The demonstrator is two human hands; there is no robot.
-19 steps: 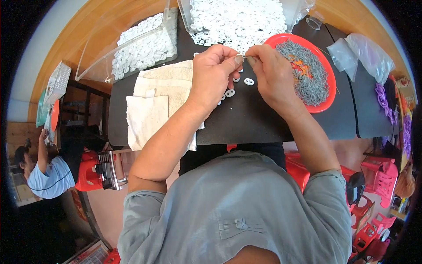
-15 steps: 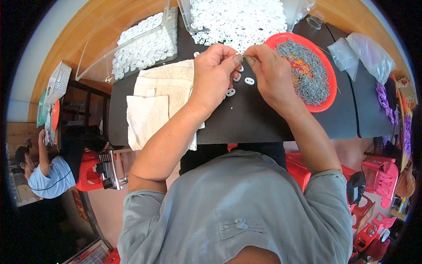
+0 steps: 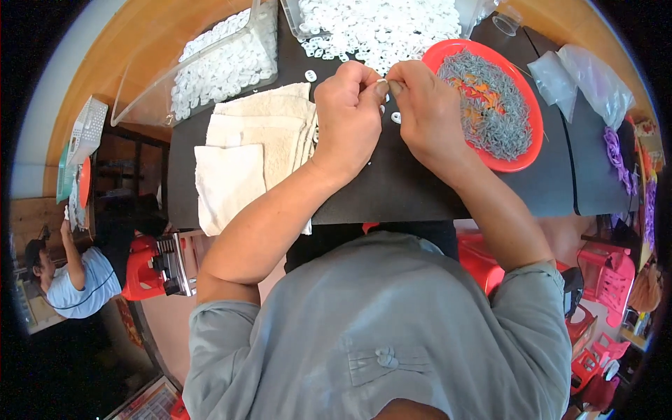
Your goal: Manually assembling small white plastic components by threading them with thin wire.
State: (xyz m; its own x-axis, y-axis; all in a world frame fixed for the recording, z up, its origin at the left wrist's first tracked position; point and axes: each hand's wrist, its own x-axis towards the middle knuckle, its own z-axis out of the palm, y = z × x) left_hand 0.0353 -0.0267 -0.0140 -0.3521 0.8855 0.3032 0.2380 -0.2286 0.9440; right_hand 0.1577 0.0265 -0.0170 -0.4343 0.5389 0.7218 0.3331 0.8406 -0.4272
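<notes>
Grey cloth of the person's shirt [image 3: 378, 329] fills the near view, and both bare forearms run up from it to the black table [image 3: 420, 196]. Little has changed since a moment ago: the left hand [image 3: 350, 105] and right hand [image 3: 427, 105] are still pressed together at the fingertips over the table, in the same spot. Each is pinched shut on a small pale piece [image 3: 384, 85] held between them, though it is too tiny to say what kind, maybe one of the white rings. A loose white ring [image 3: 396, 117] lies on the table just below the hands. Folded cream towels [image 3: 252, 147] sit left of the left hand. Right of the right hand, a red plate [image 3: 514, 157] carries a heap of thin grey parts [image 3: 490, 105]. Farther back, a heap of white rings [image 3: 378, 28] spreads out, with a clear bin [image 3: 220, 66] of them to its left. Clear plastic bags [image 3: 581, 77] lie at the far right. Beyond the table's left side, another person in a light blue shirt [image 3: 77, 280] sits beside a red stool [image 3: 140, 269].
</notes>
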